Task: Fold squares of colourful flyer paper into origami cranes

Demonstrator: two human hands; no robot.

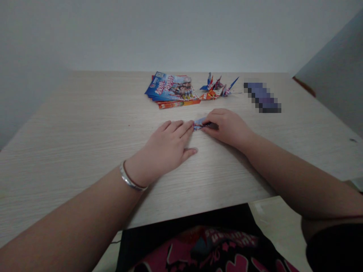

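A small folded piece of printed paper (198, 124), blue and white, lies on the table between my two hands. My left hand (167, 147) rests flat with its fingers stretched out and the thumb apart; the fingertips press on the paper's left end. My right hand (225, 126) pinches the right end of the paper between thumb and fingers. Part of the paper is hidden under the fingers of both hands. Behind the hands stand several folded paper cranes (211, 93) in blue and orange print.
A fanned stack of printed leaflets (176, 88) lies left of the cranes. A dark, pixelated flat object (262, 97) lies at the right. The pale wooden table (85, 124) meets a white wall (181, 34) at the back.
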